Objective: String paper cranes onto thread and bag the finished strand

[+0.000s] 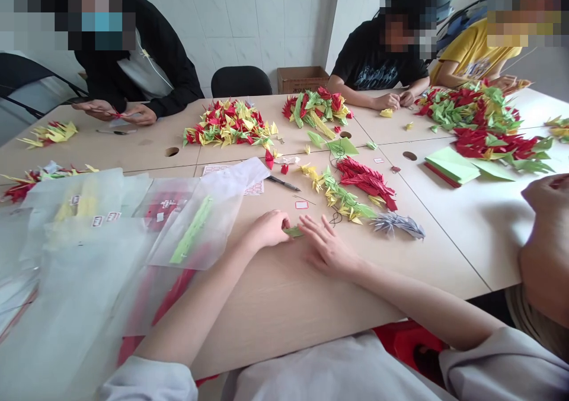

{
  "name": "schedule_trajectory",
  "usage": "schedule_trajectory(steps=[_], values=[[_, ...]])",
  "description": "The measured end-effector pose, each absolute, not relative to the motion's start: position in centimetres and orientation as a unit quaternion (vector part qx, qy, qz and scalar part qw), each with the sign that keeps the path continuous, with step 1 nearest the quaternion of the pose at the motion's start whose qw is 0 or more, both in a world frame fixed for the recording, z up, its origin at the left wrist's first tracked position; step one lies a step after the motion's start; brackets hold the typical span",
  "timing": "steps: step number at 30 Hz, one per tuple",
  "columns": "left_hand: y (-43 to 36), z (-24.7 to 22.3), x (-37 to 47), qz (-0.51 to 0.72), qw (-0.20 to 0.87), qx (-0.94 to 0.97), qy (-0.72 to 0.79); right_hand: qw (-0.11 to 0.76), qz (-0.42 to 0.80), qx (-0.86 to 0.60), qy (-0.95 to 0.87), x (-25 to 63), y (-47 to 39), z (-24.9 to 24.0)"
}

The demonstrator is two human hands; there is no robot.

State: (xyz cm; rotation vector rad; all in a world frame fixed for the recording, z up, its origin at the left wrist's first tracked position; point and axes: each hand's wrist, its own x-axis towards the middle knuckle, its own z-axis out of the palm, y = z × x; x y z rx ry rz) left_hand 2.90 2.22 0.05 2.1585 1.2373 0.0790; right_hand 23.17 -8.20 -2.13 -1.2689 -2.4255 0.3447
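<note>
Plastic bag [222,220] with green strip [192,230] inside, left grip [270,229] pinching green paper [293,231], right grip [329,248] outspread beside it

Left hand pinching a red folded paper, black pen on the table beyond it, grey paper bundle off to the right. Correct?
Colour's wrong: the folded paper in the left hand is green, per the head view. The black pen and grey paper bundle are as you say.

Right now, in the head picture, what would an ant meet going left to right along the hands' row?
Green strip in a plastic bag, left hand, small green paper, right hand, gray paper bundle, another person's arm.
</note>
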Motion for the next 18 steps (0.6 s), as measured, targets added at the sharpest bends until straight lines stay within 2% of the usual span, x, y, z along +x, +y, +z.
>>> schedule_trajectory(steps=[3, 6, 10, 15, 18], values=[[1.4, 0.2, 2.4, 0.055, 0.325, 0.816, 0.475, 0.275, 0.161, -0.520, -0.793, 24.0, -6.5, -0.7], [0.5, 0.6, 1.6, 0.101, 0.368, 0.802, 0.460, 0.304, 0.315, -0.520, -0.733, 24.6, -4.5, 0.2], [-0.3, 0.8, 0.9, 0.178, 0.435, 0.756, 0.455, 0.277, 0.437, -0.501, -0.694, 24.6, -2.5, 0.8], [-0.4, 0.3, 1.1, 0.206, 0.525, 0.696, 0.444, 0.253, 0.445, -0.474, -0.716, 23.8, -0.8, 1.8], [-0.4, -0.1, 1.4, 0.206, 0.625, 0.635, 0.405, 0.243, 0.466, -0.469, -0.710, 23.1, 0.0, 2.2]])
